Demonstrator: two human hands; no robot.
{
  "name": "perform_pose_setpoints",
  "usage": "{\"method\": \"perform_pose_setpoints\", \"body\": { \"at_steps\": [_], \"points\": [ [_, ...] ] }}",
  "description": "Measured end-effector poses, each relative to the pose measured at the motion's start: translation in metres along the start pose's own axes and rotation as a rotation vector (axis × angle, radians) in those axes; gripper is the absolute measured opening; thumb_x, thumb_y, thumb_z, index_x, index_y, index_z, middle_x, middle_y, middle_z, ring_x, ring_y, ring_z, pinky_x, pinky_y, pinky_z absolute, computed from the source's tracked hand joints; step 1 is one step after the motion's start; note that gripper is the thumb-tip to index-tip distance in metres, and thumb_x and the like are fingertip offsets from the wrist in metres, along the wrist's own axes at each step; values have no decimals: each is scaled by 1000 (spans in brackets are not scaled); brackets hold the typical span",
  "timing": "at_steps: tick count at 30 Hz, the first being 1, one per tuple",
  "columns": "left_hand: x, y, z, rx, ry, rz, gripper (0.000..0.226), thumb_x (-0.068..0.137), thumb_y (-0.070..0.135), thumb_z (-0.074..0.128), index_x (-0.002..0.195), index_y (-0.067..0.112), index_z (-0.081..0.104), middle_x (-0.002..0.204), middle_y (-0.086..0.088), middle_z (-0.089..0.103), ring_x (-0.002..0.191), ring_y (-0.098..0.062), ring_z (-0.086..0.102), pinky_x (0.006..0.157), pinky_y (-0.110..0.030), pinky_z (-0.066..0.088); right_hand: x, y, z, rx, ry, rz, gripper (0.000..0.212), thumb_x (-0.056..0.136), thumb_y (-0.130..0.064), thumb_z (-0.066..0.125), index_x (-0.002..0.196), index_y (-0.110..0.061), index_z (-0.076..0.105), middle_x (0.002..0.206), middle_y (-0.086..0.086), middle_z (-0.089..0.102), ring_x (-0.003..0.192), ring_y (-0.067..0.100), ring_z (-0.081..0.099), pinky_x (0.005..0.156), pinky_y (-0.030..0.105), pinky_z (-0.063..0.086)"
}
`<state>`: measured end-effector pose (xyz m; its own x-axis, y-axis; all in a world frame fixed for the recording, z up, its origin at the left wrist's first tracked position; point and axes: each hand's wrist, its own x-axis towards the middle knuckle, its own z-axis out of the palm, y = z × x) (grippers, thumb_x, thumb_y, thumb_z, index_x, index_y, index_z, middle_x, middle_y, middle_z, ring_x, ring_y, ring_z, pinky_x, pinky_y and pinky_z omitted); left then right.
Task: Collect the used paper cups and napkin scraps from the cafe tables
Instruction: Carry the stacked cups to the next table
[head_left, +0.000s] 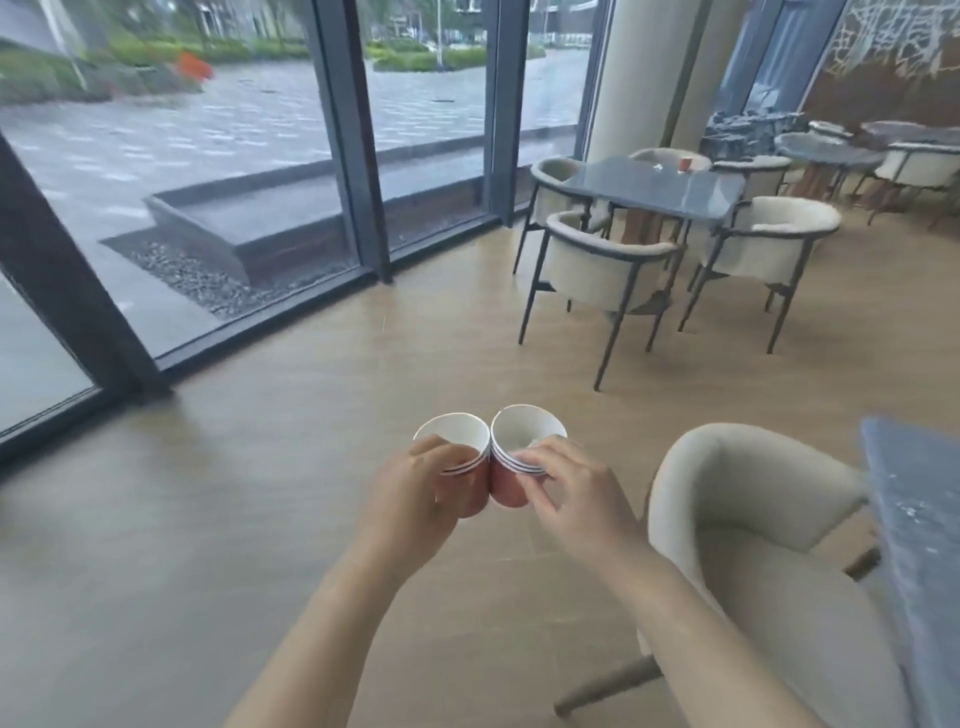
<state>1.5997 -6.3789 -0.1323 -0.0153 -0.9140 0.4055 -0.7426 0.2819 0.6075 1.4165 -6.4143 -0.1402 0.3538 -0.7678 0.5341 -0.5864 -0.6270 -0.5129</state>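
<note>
Head view: over a wooden floor (260, 493), the left grip (415, 486) (a bare hand) curls round the left cup stack (456, 441). The right grip (569, 491) pinches the rim of the right cup stack (525, 434). The two red stacks touch side by side. On a far surface (649, 195) stands another red cup (684, 164), with a pale scrap (658, 167) near it.

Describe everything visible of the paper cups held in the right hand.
The right-hand cups look like a nested paper stack: several white rolled rims, white inside, reddish-brown outside. The mouth faces up, tilted slightly away. The right hand grips the stack near the rims with curled fingers. Its side touches the left-hand cups. It hangs over the wooden floor.
</note>
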Motion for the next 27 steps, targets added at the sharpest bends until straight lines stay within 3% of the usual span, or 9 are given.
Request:
{"method": "perform_pose_setpoints", "body": {
  "at_steps": [4,7,10,12,15,19,23,27],
  "points": [
    [12,-31,-8,42,13,-68,29,72,5,66,85,30,68,81,12,64,67,-14,60,56,-32,50,27,9,34,66,-41,-15,20,78,-4,65,92,-18,67,84,-3,64,81,17,58,73,24,44],
    [35,-52,-2,35,13,-80,24,70,16,62,87,32,64,78,19,60,66,-9,58,57,-26,47,49,30,58,78,-57,13,20,77,-5,66,93,-18,68,84,-2,64,82,17,58,75,24,43],
    [75,-78,19,34,-53,-96,24,72,12,66,86,31,68,81,20,57,69,-10,59,59,-25,48,74,62,76,90,-66,61,20,78,-5,66,93,-17,68,85,-2,64,83,17,58,75,25,44],
    [113,-93,40,50,-102,-98,27,71,8,69,87,30,70,83,20,57,68,-6,57,58,-11,43,95,92,81,84,-59,103,19,79,-6,66,93,-17,69,85,-3,63,83,16,58,75,25,44],
    [187,-105,80,38,-192,-59,30,73,7,66,87,33,67,82,24,54,68,-3,55,58,-6,40,132,149,80,48,-25,191,17,80,-7,66,93,-18,69,85,-3,62,85,15,58,76,25,44],
    [293,-107,131,45,-304,39,33,71,3,66,87,32,66,88,14,63,72,-10,60,54,-14,38,187,226,60,-7,22,304,17,80,-6,67,92,-18,69,87,-4,63,86,15,58,77,23,43],
    [377,-107,175,17,-324,90,30,72,10,69,91,33,66,92,14,65,74,-9,59,55,-10,36,233,291,40,-75,78,375,18,78,-6,69,92,-16,70,87,-4,65,86,15,60,77,21,43],
    [439,-105,225,-66,-379,121,25,73,9,69,88,29,70,91,12,65,76,-15,63,63,-31,51,265,345,26,-104,103,435,17,78,-7,68,93,-16,70,87,-3,64,86,13,58,78,17,41]
  ]
}}
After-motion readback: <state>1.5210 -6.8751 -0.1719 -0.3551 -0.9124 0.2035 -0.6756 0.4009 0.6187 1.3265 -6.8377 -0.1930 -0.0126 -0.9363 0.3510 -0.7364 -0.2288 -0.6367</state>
